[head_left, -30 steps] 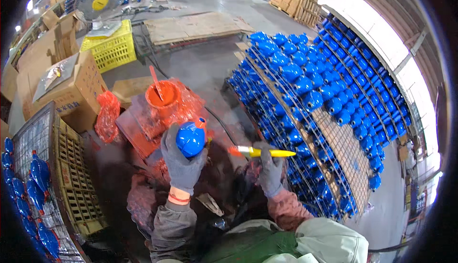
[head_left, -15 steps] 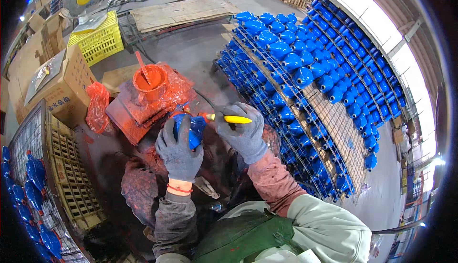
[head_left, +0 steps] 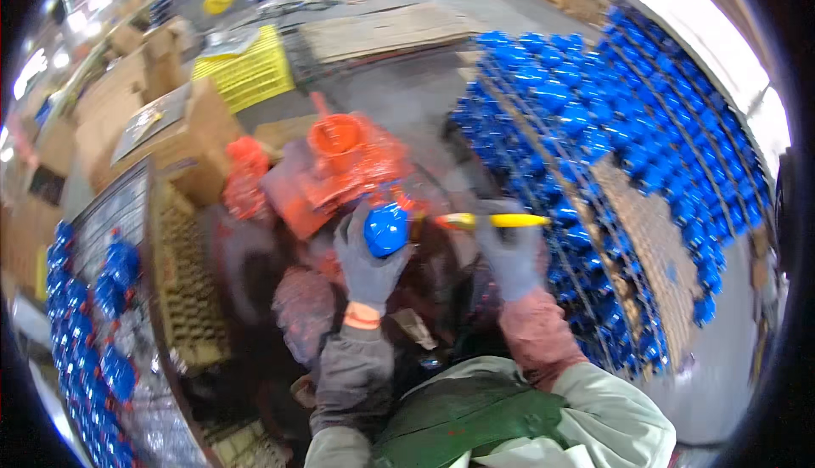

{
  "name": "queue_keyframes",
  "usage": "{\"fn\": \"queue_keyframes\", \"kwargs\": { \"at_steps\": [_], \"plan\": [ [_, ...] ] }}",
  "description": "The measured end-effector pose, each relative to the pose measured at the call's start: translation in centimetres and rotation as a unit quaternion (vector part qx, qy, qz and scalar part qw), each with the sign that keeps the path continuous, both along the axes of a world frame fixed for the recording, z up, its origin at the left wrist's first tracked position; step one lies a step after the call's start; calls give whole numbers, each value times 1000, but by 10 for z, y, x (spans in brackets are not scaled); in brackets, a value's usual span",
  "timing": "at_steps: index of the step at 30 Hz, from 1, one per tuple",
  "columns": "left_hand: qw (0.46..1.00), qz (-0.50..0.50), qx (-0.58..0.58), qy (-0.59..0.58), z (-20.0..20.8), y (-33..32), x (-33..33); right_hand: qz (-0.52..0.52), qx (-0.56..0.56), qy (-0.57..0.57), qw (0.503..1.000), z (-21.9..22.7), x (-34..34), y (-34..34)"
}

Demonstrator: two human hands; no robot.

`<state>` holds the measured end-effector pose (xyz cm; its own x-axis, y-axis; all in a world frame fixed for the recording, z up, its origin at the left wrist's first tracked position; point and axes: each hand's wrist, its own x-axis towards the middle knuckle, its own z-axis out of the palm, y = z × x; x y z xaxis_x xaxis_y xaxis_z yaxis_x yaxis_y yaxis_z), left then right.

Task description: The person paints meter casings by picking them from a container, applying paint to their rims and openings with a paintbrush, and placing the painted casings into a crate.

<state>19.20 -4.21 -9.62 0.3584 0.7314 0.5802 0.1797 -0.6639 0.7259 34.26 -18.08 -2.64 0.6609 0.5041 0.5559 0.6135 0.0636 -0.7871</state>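
Note:
My gloved left hand (head_left: 367, 268) grips a glossy blue rounded metal part (head_left: 386, 232), its smooth face turned up. Red shows beside the part's right end, though blur hides the detail. To the right, my gloved right hand (head_left: 509, 256) is closed around a yellow-handled paintbrush (head_left: 519, 221). The brush's red tip points left at the part, with a gap between them. Just beyond my left hand stands a red paint bucket (head_left: 350, 161) with a red stick (head_left: 319, 104) leaning in it. Red-smeared plastic sheeting (head_left: 386, 162) lies around the bucket.
On the right, wire racks hold many blue parts (head_left: 560, 94) on boards. More blue parts with red ends (head_left: 119, 366) lie on mesh at left, beside a yellowish crate (head_left: 191, 281). Cardboard boxes (head_left: 191, 137), a red plastic bag (head_left: 246, 179) and a yellow crate (head_left: 255, 73) stand farther back.
The whole view has swung, shifting the scene rightward. My right hand has drawn the brush away from the blue part. In my left hand, the part has turned, showing its rounded side.

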Motion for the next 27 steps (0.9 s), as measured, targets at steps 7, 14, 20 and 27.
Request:
{"fn": "queue_keyframes", "kwargs": {
  "at_steps": [7, 14, 20, 27],
  "plan": [
    [820, -153, -405, -374, 35, 24, -130, 0, 68, 152, 986, -13, 19, -73],
    [947, 305, -36, 96, 97, 77, -292, -85, 119, 232, 962, -7, 38, -118],
    [770, 493, 80, 397, 81, 98, -419, -150, 93, 209, 962, -30, 72, -158],
    [912, 131, 70, 382, 40, 212, -228, -158, -28, -204, 966, 20, 89, -170]
  ]
}}
